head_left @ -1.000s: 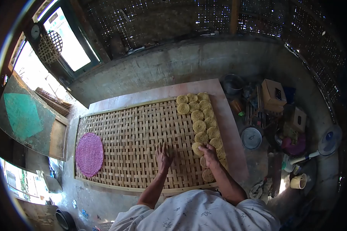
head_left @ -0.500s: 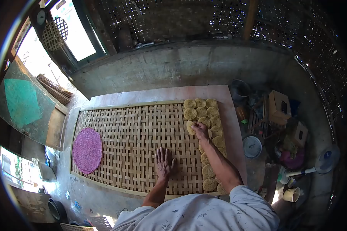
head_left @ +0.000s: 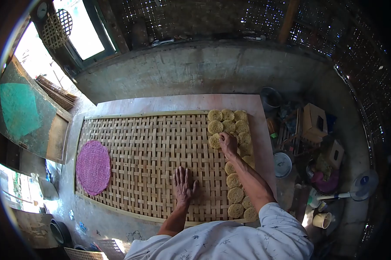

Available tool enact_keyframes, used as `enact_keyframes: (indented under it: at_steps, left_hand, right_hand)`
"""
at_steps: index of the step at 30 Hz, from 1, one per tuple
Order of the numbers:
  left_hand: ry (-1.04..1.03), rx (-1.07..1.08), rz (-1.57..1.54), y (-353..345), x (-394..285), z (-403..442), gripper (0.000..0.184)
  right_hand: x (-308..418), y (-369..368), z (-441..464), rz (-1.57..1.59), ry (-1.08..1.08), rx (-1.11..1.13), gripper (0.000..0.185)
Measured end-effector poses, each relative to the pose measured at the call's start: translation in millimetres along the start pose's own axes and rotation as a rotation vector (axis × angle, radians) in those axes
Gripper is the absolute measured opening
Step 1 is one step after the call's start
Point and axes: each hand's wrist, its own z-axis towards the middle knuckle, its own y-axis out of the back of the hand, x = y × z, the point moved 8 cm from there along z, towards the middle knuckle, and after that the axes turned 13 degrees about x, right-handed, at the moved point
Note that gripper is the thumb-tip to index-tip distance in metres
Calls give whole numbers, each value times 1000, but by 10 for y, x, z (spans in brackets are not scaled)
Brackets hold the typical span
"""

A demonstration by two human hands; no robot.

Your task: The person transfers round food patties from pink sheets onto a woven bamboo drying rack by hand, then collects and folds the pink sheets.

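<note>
My left hand [head_left: 184, 187] lies flat with its fingers spread on the woven bamboo tray [head_left: 156, 151]. At the tray's right side my right hand [head_left: 228, 144] pinches the edge of a round yellow cake [head_left: 215, 141], which rests on the weave. Several more yellow discs [head_left: 235, 195] form columns along the right edge, and my right forearm hides some of them. A large round pink sheet [head_left: 93, 167] lies at the left end of the tray.
The tray sits on a pale board [head_left: 160, 104] beside a low wall. To the right are a metal pot lid [head_left: 283, 164], a cardboard box [head_left: 314, 122], a fan [head_left: 364, 185] and a cream bucket [head_left: 322, 220]. A green-painted panel [head_left: 20, 108] stands at the left.
Over the last second my right hand has moved up the tray with the yellow disc, which now lies below the top rows. My left hand stays flat on the weave. The view has shifted slightly.
</note>
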Motion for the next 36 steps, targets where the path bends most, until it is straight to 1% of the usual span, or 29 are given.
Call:
enact_keyframes:
  at_steps: [3,6,9,12,13,17,20,21,24,26,28,30,33,36]
  left_hand:
    - [1,1,4,-8,7,3,72]
    - [3,4,14,5,-12,14,71]
    - [-2,1,12,41,-39,-2,70]
    - [-7,1,28,1,-14,0,71]
    - [-11,-2,35,-13,-7,-2,71]
    - [-11,0,45,-33,-10,9,72]
    - [-21,-16,57,-60,-13,9,72]
    - [-19,-15,52,-50,-26,9,71]
    - [-25,-14,76,-37,-77,7,71]
    - [-26,-43,97,-24,-47,4,71]
    - [-12,-38,118,-61,-10,8,72]
    - [-20,-40,81,-48,-1,-12,73]
    - [-37,-64,-11,-71,48,-25,73]
    - [-57,-42,-134,-76,100,6,73]
  right_hand:
    - [103,82,-3,-178,116,-79,27]
    - [151,192,-65,-268,73,-108,28]
    - [-16,240,-125,-56,-22,-91,24]
    - [-114,475,-362,90,-89,-152,26]
    - [-153,569,-465,59,-54,-223,24]
    - [-556,892,-961,224,-114,-367,18]
    - [-889,1027,-1530,315,-146,-502,20]
    - [-912,1061,-1767,365,-177,-516,21]
    - [-864,995,-2442,376,-277,-509,20]
    - [-696,902,-2795,352,-388,-429,19]
    - [-456,825,-2951,269,-353,-351,22]
    - [-312,720,-2986,210,-367,-287,21]
    - [-242,559,-2855,204,-262,-243,20]
    - [29,558,-2629,39,-9,-250,26]
